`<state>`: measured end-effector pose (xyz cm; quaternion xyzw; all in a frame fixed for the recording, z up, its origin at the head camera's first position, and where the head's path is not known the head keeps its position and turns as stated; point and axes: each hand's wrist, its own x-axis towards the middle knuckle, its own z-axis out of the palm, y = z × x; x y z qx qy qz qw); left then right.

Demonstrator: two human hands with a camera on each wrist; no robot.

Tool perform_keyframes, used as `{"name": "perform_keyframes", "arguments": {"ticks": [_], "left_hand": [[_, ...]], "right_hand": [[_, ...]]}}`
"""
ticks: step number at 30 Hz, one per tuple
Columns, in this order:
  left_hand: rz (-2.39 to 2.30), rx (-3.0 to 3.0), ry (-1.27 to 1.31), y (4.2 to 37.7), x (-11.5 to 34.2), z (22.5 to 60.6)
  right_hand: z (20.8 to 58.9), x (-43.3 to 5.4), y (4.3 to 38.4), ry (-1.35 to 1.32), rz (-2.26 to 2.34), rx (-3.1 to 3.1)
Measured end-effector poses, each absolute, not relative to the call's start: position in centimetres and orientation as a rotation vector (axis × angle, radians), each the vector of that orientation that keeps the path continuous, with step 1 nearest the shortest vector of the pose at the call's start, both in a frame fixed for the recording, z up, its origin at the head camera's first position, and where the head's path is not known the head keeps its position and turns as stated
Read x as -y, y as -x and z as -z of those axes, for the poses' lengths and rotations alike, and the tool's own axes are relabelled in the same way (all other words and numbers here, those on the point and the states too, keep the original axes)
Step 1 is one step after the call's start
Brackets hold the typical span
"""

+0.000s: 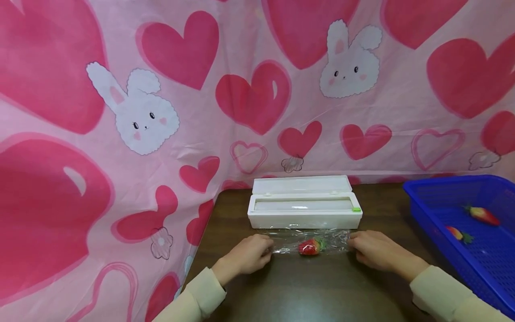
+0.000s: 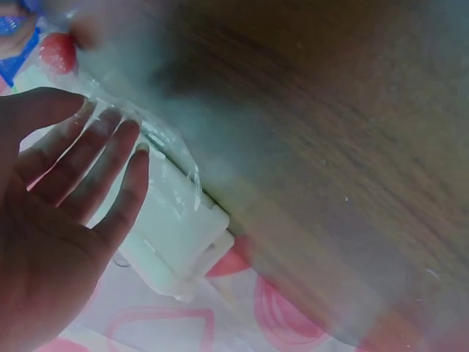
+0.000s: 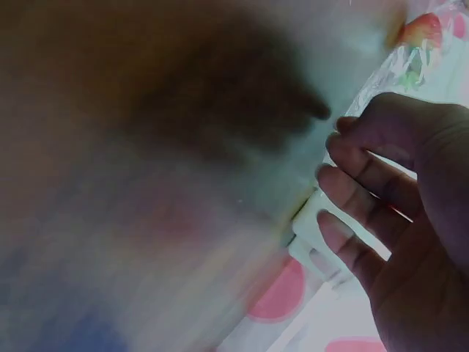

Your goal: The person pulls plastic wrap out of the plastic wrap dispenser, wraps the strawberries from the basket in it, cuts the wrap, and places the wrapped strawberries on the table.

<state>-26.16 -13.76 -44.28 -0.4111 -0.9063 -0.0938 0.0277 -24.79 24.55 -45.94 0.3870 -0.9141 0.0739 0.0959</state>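
A red strawberry [image 1: 308,247] with a green top lies in a strip of clear cling film [image 1: 287,237], low over the brown table. My left hand [image 1: 252,252] pinches the film's left end between thumb and fingers; in the left wrist view the film [image 2: 172,139] trails past the fingertips. At the other end, my right hand [image 1: 376,250] pinches the film with thumb and forefinger, its remaining fingers loosely bent in the right wrist view. Just behind the film stands a white cling film box [image 1: 304,221], lid raised, a roll inside.
On the right stands a blue plastic basket [image 1: 434,219] holding a strawberry [image 1: 484,216] and another red-and-yellow one [image 1: 456,232]. A green slider [image 1: 356,209] sits on the box's right edge. Behind the table [image 1: 306,290] hangs a pink heart-patterned cloth [image 1: 241,53].
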Motion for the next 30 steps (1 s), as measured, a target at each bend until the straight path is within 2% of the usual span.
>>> {"name": "perform_keyframes", "arguments": {"ticks": [5, 15, 25, 30], "left_hand": [[0.421, 2.847, 1.253, 25.9, 14.3, 43.8], [0.495, 2.866, 1.233, 26.5, 14.5, 44.3], [0.541, 2.874, 1.231, 25.9, 14.5, 44.2], [0.566, 2.881, 1.266, 25.0, 14.5, 43.9]], "right_hand": [[46.1, -24.7, 24.2, -1.124, -0.155, 2.635], [47.1, -24.3, 26.0, -1.165, 0.144, 2.45], [45.3, -25.7, 23.7, -1.174, -0.289, 2.67], [44.7, -25.8, 22.1, -1.146, -0.339, 2.787]]}}
